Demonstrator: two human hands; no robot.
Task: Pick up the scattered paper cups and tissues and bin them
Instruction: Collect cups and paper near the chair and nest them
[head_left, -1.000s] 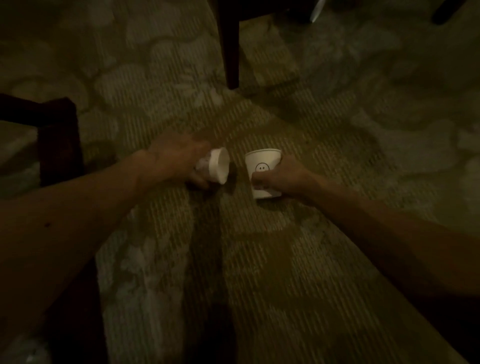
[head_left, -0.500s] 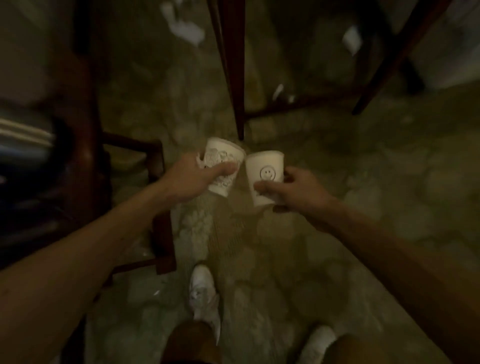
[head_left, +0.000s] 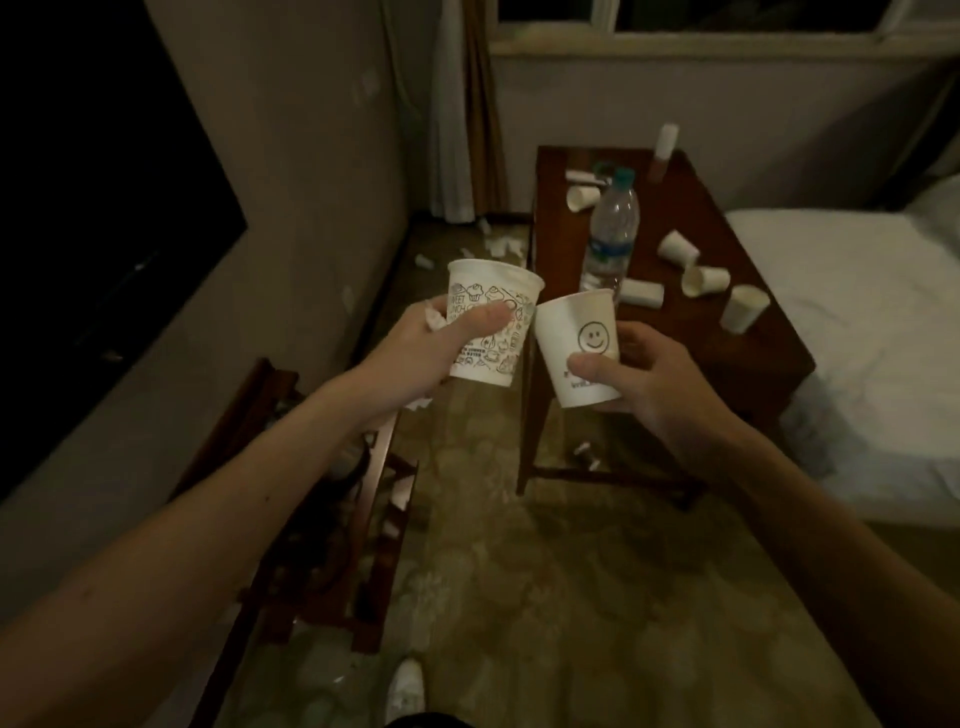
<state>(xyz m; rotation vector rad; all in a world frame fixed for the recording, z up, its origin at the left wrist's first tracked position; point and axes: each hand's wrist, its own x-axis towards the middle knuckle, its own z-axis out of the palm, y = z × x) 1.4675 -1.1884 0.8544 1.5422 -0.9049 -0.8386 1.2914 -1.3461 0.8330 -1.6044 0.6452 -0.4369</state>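
My left hand (head_left: 415, 345) grips a white paper cup printed with doodles (head_left: 491, 317), held upright, with a bit of tissue (head_left: 435, 319) pinched against the palm. A white smiley-face cup (head_left: 576, 332) sits upright in my right hand (head_left: 641, 374). The two cups nearly touch in front of me. Several more paper cups (head_left: 704, 280) lie tipped on the wooden table (head_left: 727, 332). Tissue scraps (head_left: 501, 244) are scattered on the carpet by the curtain and under the table (head_left: 584, 454).
A plastic water bottle (head_left: 610, 228) stands on the table. A white bed (head_left: 878, 332) is at the right. A dark wooden rack (head_left: 332, 499) holding tissue bits stands at the left along the wall, below a dark screen (head_left: 93, 223). Patterned carpet (head_left: 545, 597) lies ahead.
Both hands lifted the cups off the carpet and raised them. My view rose from the floor to the table, bed and wall.
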